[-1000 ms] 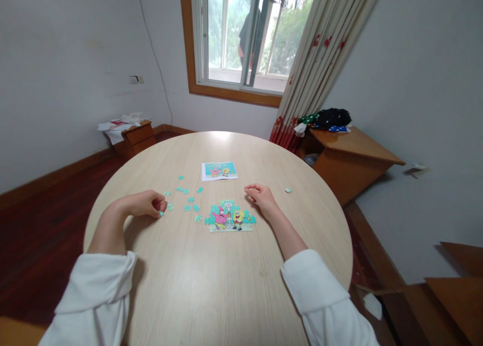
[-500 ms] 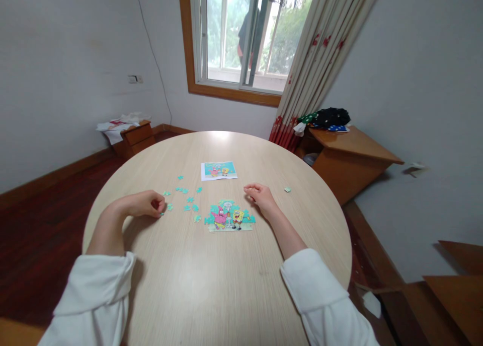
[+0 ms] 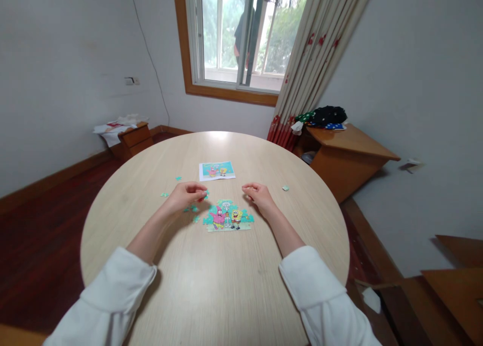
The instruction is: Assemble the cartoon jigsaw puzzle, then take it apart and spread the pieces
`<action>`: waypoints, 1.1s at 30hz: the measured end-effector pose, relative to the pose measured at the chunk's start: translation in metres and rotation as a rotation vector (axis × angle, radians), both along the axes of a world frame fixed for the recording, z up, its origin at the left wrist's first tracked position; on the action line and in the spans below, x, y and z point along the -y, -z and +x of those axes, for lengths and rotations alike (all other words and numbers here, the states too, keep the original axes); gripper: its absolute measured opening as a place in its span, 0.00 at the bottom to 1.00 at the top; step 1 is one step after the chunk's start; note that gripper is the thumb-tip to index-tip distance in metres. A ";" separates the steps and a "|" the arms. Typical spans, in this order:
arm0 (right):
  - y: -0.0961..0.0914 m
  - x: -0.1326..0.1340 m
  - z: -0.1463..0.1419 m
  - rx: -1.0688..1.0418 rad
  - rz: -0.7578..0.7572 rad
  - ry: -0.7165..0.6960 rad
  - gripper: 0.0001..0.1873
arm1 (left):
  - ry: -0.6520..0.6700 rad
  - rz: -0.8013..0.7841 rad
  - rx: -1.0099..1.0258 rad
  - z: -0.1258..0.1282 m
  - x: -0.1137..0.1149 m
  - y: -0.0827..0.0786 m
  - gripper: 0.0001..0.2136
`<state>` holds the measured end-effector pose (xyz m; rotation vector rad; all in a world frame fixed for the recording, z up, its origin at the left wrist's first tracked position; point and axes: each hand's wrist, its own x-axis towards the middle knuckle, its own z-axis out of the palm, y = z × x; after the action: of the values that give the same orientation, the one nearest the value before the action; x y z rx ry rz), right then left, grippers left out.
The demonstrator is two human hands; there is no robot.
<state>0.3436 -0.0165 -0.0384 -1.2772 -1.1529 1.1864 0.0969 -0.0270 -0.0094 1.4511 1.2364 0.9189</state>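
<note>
My left hand (image 3: pixel 188 195) hovers left of the partly joined jigsaw puzzle (image 3: pixel 228 218), its thumb and fingers pinching a small teal puzzle piece (image 3: pixel 207 194). The joined section shows a pink starfish, a grey-green figure and a yellow sponge character. My right hand (image 3: pixel 258 194) is near the upper right of the puzzle, fingertips drawn together. Whether anything is between them is hidden. Several loose puzzle pieces (image 3: pixel 196 219) lie below and around my left hand, some of them covered by it.
A reference picture card (image 3: pixel 217 170) lies beyond the puzzle on the round wooden table (image 3: pixel 188 285). One loose piece (image 3: pixel 286 188) is off to the right, another (image 3: pixel 178 178) at the upper left. A wooden desk (image 3: pixel 350 142) with cloths stands behind at the right.
My left hand has moved right, from the left side of the loose pieces to beside the puzzle, carrying a piece. My right hand has stayed almost in place. The view has shifted slightly.
</note>
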 end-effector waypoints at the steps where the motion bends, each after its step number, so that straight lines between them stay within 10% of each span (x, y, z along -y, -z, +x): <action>1: -0.001 0.000 0.000 -0.006 -0.002 0.005 0.15 | -0.009 -0.023 0.055 0.007 0.000 0.004 0.15; 18: -0.002 0.023 -0.038 0.154 0.273 -0.398 0.17 | -0.043 -0.114 0.353 0.044 0.019 0.017 0.17; 33: 0.001 0.014 0.009 0.084 0.027 -0.293 0.13 | -0.051 -0.476 0.730 0.032 0.014 0.015 0.01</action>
<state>0.3527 -0.0308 -0.0398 -1.1735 -1.4507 1.3334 0.1290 -0.0413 -0.0247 0.6154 0.8513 0.9804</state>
